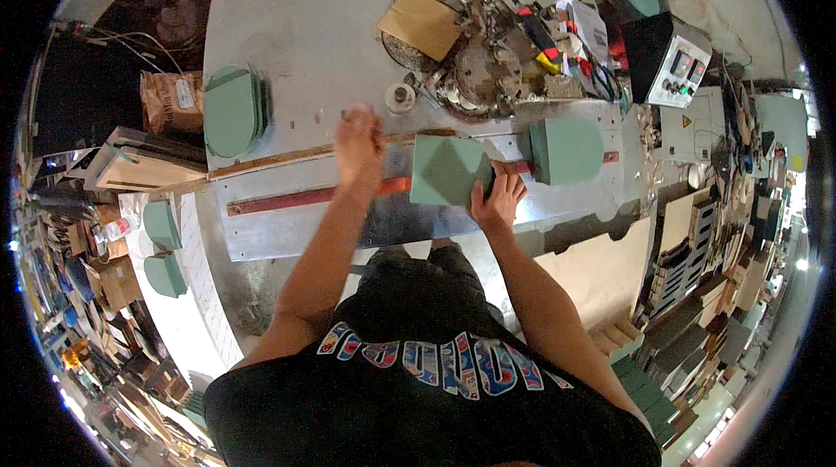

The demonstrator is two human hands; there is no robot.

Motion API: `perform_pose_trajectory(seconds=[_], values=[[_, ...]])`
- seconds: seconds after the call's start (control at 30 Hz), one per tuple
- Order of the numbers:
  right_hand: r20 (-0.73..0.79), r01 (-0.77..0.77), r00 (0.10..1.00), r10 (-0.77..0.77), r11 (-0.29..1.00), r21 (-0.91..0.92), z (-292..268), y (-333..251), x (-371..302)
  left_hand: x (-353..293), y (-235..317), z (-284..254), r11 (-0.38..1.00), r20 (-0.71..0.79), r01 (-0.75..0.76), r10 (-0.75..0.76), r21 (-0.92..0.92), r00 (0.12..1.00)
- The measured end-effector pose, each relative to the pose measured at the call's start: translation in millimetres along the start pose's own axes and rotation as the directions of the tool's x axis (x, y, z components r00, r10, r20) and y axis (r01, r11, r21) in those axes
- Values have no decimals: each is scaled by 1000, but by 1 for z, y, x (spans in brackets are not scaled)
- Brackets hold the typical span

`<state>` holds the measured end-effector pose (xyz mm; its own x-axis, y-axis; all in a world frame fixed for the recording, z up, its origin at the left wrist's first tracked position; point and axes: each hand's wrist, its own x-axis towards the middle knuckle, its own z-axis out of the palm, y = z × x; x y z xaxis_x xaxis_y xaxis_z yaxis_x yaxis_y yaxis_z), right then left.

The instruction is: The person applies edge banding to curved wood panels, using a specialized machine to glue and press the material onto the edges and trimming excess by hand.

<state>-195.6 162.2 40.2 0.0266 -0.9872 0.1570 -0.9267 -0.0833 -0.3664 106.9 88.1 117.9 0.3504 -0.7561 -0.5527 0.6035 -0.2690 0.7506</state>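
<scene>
A flat green panel (pixel 450 171) with one rounded end lies across a long reddish-brown strip (pixel 287 200) on the metal bench. At its lower right edge, my right hand (pixel 501 199) is closed on the panel, the thumb lying over the corner. My left hand (pixel 359 140) is raised left of the panel, above the bench, touching nothing else that shows. Its fingers look curled together but are blurred; whatever they may hold I cannot make out. To the right sits a stack of similar green panels (pixel 566 151), and another stack (pixel 233 111) stands at the far left.
Near the back are a tan square sheet (pixel 420 24), a greasy round metal fixture (pixel 483 75), a white spool-like ring (pixel 400 98) and scattered tools. A control box (pixel 679 71) stands at the right. More green pieces (pixel 162 225) lie on a white board to the left.
</scene>
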Motion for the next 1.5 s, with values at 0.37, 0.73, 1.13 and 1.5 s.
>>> perform_pose_trajectory(seconds=[0.37,0.73,1.13,1.5], values=[[16,-15,1000,15,1000,2,-7,-2,1,35,-80,63,909,174,392,-367,-141,914],[13,-36,999,36,998,42,-11,-5,3,57,-90,84,758,161,432,-408,-489,899],[5,-30,1000,30,999,20,-5,-4,3,52,-94,89,902,-67,359,-384,-240,921],[7,-19,1000,19,999,-34,0,-1,-1,-21,-93,62,959,132,266,-277,96,952]])
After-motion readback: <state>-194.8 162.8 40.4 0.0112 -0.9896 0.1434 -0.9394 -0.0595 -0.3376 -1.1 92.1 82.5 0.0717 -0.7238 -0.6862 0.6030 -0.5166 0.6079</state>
